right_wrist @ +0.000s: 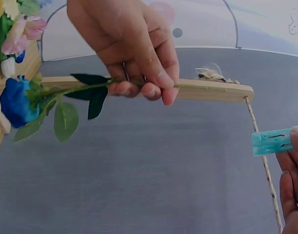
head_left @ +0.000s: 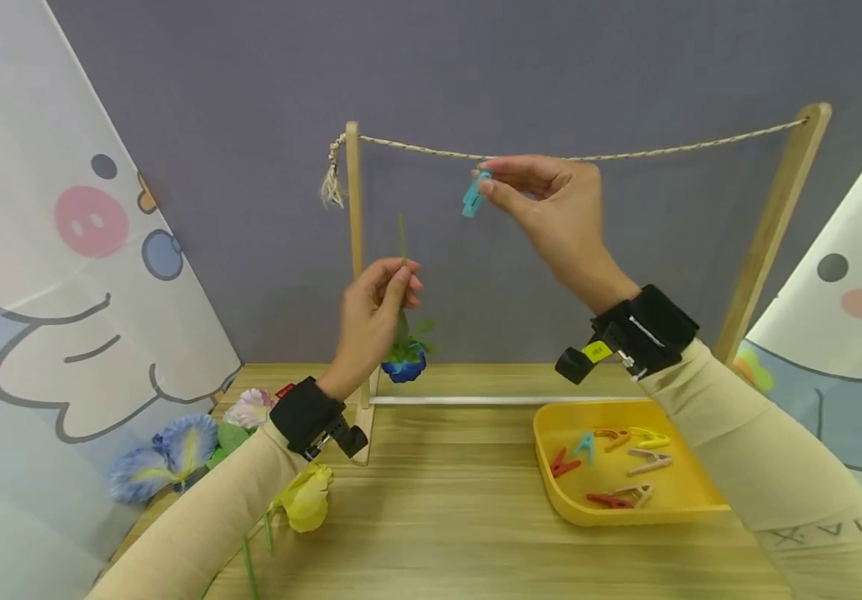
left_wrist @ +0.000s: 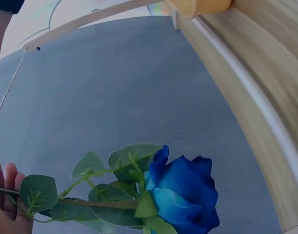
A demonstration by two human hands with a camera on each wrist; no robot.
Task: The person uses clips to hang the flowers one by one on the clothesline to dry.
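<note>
Head view: the left hand pinches the green stem of a blue artificial rose, fingers curled round the stem just above the leaves. The rose hangs bloom-down, with the bare stem end pointing up toward the rope. This orientation presents the stem end, not the bloom, to the line. The stem end stands below the rope and apart from it.

The right hand pinches a turquoise clothespin between thumb and fingertips. The clothespin is held just beneath the rope, near the left post, with its free end angled down and left toward the stem. Whether its jaws are sprung apart cannot be told. The right wrist view shows the clothespin lying across the rope, at or touching the line.

The rope is strung between two wooden posts, the right post leaning outward; the frame stands on a wooden table.

A yellow tray sits at the right of the table, under the right forearm, holding spare clothespins in red, orange, yellow, beige and turquoise. Other artificial flowers lie at the left edge: a yellow one, a pale blue one and a pink one. Supplies are thus grouped by hand: flowers on the left, pins on the right.
</note>
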